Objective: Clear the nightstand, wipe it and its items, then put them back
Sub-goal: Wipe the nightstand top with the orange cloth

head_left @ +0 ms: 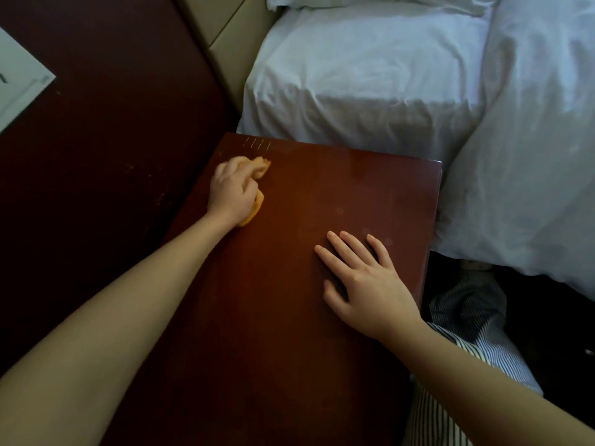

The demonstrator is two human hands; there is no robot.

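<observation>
Reaching in from the near edge, two bare forearms lie over the nightstand [289,365], whose reddish-brown wooden top fills the middle of the view. Just off its near right corner shows blue-and-white striped fabric [467,310], partly covered by the right forearm.

The right hand [367,284] rests palm down on the top, closer to the right edge than the left and about midway between the near and far edges. Its fingers are straight and slightly spread, thumb out to the left, and it holds nothing.

Farther on, the left hand [231,191] sits near the far left corner. Its fingers are curled over a bunched orange cloth [261,167], pressing it against the wood. The cloth shows beyond the hand and again under its heel. Just past the cloth, close to the far edge, a short row of thin pale scratch lines [257,143] marks the surface.

Beyond the far edge and along the right edge stands a bed [386,117]. It has a white sheet [370,59] drawn over it, a rumpled white duvet [531,140] hanging down at the right, and the edge of a pillow [354,0] at the top of the view. Left of the nightstand rises a dark wooden panel [96,156], scuffed, with a white card [19,82] at its far left. A beige padded panel [225,37] runs between it and the bed.
</observation>
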